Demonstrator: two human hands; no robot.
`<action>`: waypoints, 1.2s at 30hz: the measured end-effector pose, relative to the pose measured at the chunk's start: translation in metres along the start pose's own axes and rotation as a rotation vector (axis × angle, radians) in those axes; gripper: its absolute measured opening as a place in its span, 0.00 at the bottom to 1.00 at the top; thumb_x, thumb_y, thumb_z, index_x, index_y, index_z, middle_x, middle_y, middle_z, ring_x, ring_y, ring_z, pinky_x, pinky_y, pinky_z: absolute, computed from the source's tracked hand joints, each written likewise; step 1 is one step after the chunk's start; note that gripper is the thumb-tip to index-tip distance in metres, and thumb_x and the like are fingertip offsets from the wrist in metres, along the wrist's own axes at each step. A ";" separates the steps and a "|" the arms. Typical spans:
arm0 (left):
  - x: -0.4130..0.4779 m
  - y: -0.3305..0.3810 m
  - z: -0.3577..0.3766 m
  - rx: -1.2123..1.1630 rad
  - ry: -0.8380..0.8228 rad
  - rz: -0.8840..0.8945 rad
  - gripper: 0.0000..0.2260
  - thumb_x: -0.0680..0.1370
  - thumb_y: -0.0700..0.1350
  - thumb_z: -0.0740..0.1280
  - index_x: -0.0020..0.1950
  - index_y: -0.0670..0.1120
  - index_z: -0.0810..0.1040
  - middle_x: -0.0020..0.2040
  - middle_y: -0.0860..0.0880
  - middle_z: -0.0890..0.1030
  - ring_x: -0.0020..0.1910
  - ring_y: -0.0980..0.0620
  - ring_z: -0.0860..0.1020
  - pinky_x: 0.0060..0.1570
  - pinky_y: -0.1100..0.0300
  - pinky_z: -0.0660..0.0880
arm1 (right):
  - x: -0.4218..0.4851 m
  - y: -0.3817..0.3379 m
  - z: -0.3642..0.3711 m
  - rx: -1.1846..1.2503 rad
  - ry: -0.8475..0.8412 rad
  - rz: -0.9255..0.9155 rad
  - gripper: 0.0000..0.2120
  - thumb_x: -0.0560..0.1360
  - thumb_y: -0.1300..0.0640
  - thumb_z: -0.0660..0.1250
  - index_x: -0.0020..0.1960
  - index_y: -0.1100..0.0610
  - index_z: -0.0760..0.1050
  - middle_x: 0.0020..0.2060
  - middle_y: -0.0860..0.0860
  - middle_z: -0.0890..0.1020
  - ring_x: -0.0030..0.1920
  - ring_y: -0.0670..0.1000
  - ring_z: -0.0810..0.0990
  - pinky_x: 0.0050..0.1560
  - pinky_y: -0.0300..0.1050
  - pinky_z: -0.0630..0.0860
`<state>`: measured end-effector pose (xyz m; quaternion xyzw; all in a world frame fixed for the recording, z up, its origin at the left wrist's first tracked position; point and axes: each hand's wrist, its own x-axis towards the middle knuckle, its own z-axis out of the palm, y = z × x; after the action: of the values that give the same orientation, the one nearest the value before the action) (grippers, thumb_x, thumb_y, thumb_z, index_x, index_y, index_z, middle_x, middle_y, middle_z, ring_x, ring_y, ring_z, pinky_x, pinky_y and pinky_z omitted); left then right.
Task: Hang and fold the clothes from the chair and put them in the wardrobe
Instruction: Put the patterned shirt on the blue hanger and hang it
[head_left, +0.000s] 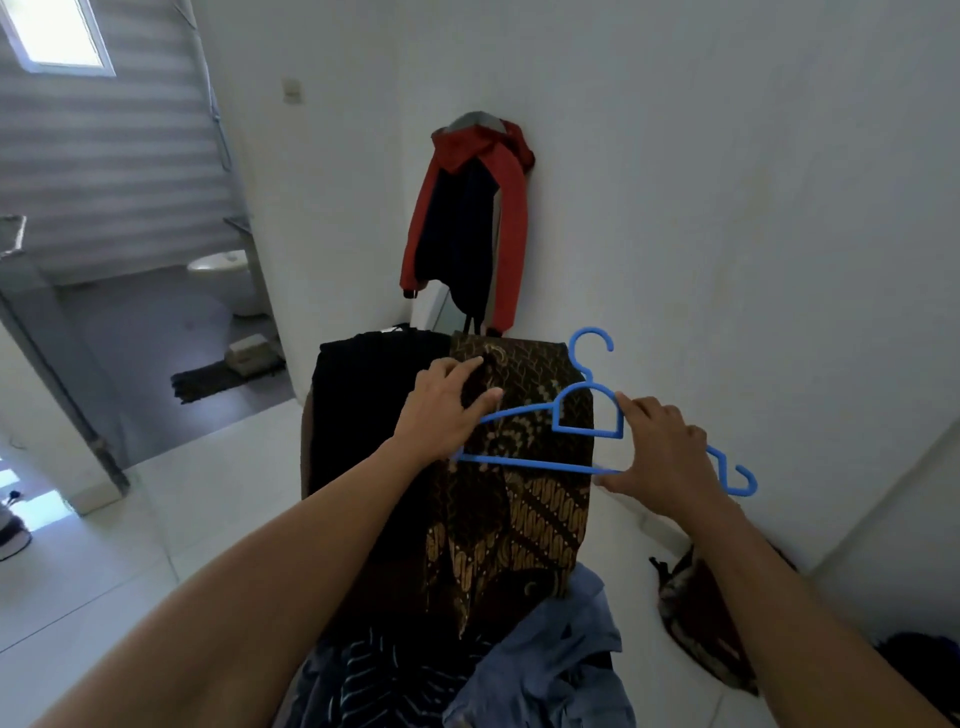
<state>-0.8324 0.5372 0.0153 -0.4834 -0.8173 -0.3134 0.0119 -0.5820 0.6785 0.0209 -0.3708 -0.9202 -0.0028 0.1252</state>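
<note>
Hanging step, at its start. The left hand (441, 410) is pinching the batik shirt (540, 499) near its top edge, where it is lying draped over the chair back (307, 447). The right hand (665, 447) is grasping a blue hanger (524, 462) and holding it in front of the chair back, across the shirt. A black garment (374, 415) is hanging over the chair back beside the shirt; a blue shirt (561, 649) is lying below it on the seat. Next move, as judged: lifting the collar clear and threading one hanger arm into a shoulder without snagging the fabric.
</note>
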 end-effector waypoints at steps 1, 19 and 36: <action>0.011 -0.006 0.006 -0.034 0.001 -0.034 0.27 0.80 0.64 0.59 0.76 0.54 0.66 0.74 0.43 0.65 0.71 0.40 0.63 0.68 0.44 0.66 | 0.002 0.005 0.007 -0.004 -0.012 0.020 0.52 0.65 0.35 0.75 0.80 0.49 0.53 0.67 0.48 0.69 0.65 0.54 0.69 0.63 0.57 0.69; -0.002 -0.026 0.062 -0.234 0.119 -0.087 0.19 0.76 0.35 0.68 0.67 0.43 0.77 0.64 0.47 0.75 0.63 0.51 0.74 0.68 0.58 0.69 | 0.050 0.058 0.011 0.118 0.100 0.241 0.51 0.63 0.37 0.79 0.78 0.54 0.60 0.68 0.54 0.70 0.65 0.59 0.70 0.58 0.62 0.71; -0.106 -0.010 0.104 -0.147 -0.351 -0.048 0.20 0.77 0.36 0.64 0.69 0.46 0.75 0.68 0.51 0.70 0.68 0.53 0.69 0.68 0.68 0.62 | 0.031 0.041 0.006 0.062 0.040 0.251 0.47 0.65 0.38 0.78 0.75 0.53 0.60 0.64 0.53 0.71 0.63 0.58 0.70 0.58 0.62 0.70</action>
<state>-0.7548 0.5054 -0.1069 -0.5108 -0.7930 -0.2832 -0.1735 -0.5770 0.7300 0.0182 -0.4788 -0.8636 0.0339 0.1542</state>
